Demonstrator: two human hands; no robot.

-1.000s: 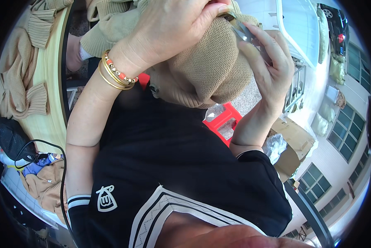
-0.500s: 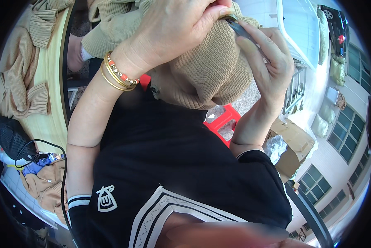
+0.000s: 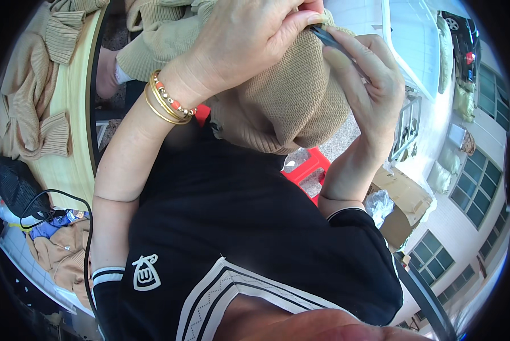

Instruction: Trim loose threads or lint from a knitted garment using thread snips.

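Note:
A beige knitted sweater (image 3: 294, 85) is bunched up in front of my chest, its ribbed edge hanging toward my lap. With thumb and fingers closed, my left hand (image 3: 249, 42) pinches the knit near the top of the view. My right hand (image 3: 374, 85) grips small grey metal thread snips (image 3: 330, 40) between thumb and fingers. Their tip meets the fabric right beside my left thumb. The exact spot at the tip is partly covered by my fingers.
More beige knitwear (image 3: 27, 96) lies on the wooden table (image 3: 76, 113) at left, near a black mesh bag (image 3: 16, 187) with a black cable. A red stool (image 3: 309, 170), a cardboard box (image 3: 405, 196) and a translucent plastic bin (image 3: 414, 45) stand to the right.
The snips' tip has shifted slightly and shows less beside my left thumb. Both hands keep their hold on the sweater and snips, nearly in place.

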